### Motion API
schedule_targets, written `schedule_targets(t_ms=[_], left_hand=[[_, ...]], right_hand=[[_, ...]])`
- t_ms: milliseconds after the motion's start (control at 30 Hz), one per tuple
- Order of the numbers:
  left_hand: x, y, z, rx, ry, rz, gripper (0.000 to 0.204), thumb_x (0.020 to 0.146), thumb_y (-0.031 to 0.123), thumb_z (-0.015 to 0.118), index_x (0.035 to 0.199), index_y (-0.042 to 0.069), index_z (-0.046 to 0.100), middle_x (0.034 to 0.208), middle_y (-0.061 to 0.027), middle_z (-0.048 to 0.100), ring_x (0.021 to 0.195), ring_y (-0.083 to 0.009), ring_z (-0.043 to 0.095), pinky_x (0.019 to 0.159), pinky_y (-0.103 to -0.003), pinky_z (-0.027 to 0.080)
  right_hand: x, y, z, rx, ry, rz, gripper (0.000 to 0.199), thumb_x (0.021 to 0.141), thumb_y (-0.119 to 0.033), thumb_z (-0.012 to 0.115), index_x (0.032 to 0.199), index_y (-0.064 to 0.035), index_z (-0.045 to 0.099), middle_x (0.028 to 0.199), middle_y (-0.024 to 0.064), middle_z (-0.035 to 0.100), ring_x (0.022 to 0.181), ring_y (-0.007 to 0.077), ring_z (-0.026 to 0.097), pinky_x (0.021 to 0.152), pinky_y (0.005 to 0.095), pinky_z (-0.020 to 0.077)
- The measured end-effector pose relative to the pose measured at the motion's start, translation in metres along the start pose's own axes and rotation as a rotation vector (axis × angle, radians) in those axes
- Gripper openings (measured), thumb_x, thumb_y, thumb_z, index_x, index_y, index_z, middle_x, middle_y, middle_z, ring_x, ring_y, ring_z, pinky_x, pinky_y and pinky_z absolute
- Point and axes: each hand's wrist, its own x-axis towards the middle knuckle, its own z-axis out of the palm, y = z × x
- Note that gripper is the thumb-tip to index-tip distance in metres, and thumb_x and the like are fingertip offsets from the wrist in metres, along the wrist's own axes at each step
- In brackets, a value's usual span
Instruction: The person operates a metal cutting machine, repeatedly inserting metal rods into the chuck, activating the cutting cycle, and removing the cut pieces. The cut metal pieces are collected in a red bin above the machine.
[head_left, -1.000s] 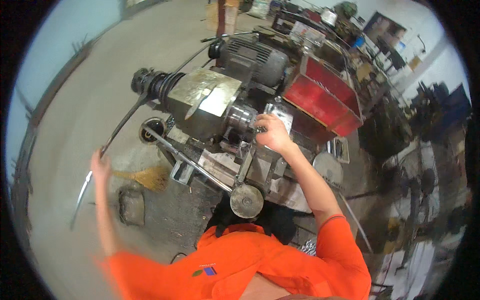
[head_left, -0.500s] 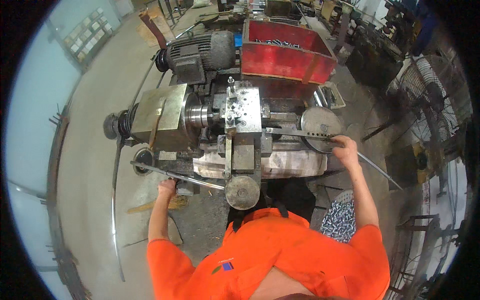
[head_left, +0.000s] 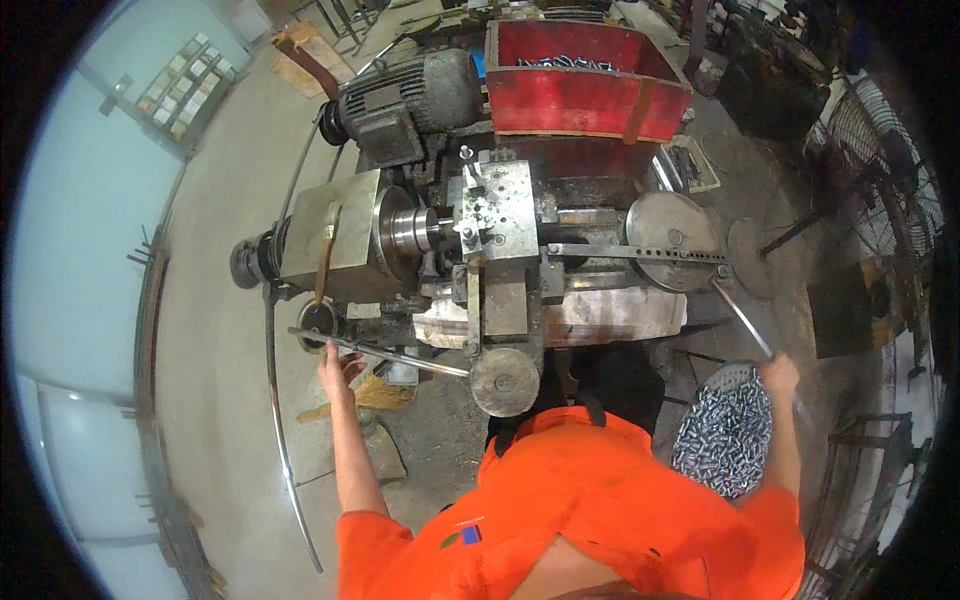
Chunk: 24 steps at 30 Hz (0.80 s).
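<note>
My right hand point(head_left: 780, 375) is closed around a slim metal lever point(head_left: 742, 318) to the right of a small lathe. That lever's upper end meets a flat bar with a row of holes point(head_left: 610, 253), which crosses a large round plate point(head_left: 668, 222). My left hand point(head_left: 340, 370) has its fingers apart just below a second rod lever point(head_left: 405, 358), with a fingertip close to it; I cannot tell if they touch. This rod runs to a small round disc point(head_left: 505, 384) at the lathe's front. Behind it sit the tool post block point(head_left: 512, 207) and the spindle point(head_left: 408, 230).
A basket of small metal pieces point(head_left: 722, 440) stands beside my right forearm. At the back are a red bin point(head_left: 570, 105) holding metal parts and a motor point(head_left: 410, 100). Below the left rod lie a straw broom point(head_left: 383, 393) and a round container point(head_left: 316, 318). A fan point(head_left: 880, 165) stands far right.
My right hand has left the round plate's edge and moved down and right onto the lever, which has swung. My left hand has risen toward the left rod and opened. The view has shifted slightly.
</note>
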Motion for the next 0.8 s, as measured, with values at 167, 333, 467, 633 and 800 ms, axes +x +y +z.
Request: schedule_targets(t_ms=[167, 333, 467, 633, 800], left_hand=[[0.022, -0.026, 0.042, -0.109, 0.099, 0.227, 0.028, 0.087, 0.024, 0.053, 0.098, -0.001, 0.045, 0.068, -0.0140, 0.062, 0.051, -0.0225, 0.061, 0.047, -0.031, 0.050], [0.006, -0.010, 0.051, -0.063, 0.125, 0.193, 0.023, 0.081, 0.007, 0.051, 0.100, -0.004, 0.044, 0.065, -0.0142, 0.058, 0.048, -0.0237, 0.058, 0.042, -0.035, 0.050], [0.007, -0.012, 0.055, -0.094, 0.129, 0.185, 0.023, 0.080, 0.007, 0.050, 0.101, -0.004, 0.044, 0.066, -0.0138, 0.057, 0.049, -0.0233, 0.058, 0.043, -0.035, 0.051], [0.010, -0.013, 0.049, -0.041, 0.087, 0.203, 0.024, 0.081, 0.009, 0.051, 0.102, -0.001, 0.046, 0.066, -0.0119, 0.059, 0.051, -0.0208, 0.059, 0.043, -0.034, 0.050], [0.017, -0.018, 0.034, 0.085, 0.125, 0.174, 0.025, 0.081, 0.014, 0.051, 0.103, 0.002, 0.048, 0.067, -0.0095, 0.061, 0.053, -0.0179, 0.060, 0.043, -0.031, 0.049]], right_hand=[[-0.102, -0.017, 0.031, 0.526, -0.325, -0.042, 0.030, 0.061, -0.021, 0.063, 0.083, -0.0018, 0.064, 0.085, 0.0212, 0.062, 0.083, 0.0368, 0.060, 0.073, 0.0418, 0.0472], [-0.151, -0.072, 0.010, 0.969, -0.343, 0.043, 0.024, 0.060, -0.011, 0.057, 0.081, -0.0006, 0.063, 0.061, 0.0003, 0.052, 0.056, 0.0112, 0.047, 0.050, 0.0272, 0.0374], [-0.157, -0.078, 0.006, 1.101, -0.393, 0.071, 0.026, 0.061, -0.010, 0.057, 0.084, 0.0013, 0.061, 0.065, 0.0003, 0.052, 0.056, 0.0103, 0.045, 0.050, 0.0270, 0.0360], [-0.156, -0.074, 0.018, 1.141, -0.476, 0.064, 0.028, 0.062, -0.011, 0.057, 0.086, 0.0024, 0.059, 0.064, -0.0006, 0.048, 0.057, 0.0099, 0.044, 0.051, 0.0259, 0.0353], [-0.107, -0.024, 0.047, 0.720, -0.270, -0.121, 0.033, 0.062, -0.016, 0.057, 0.092, -0.0018, 0.062, 0.062, 0.0131, 0.056, 0.056, 0.0258, 0.053, 0.056, 0.0365, 0.0429]])
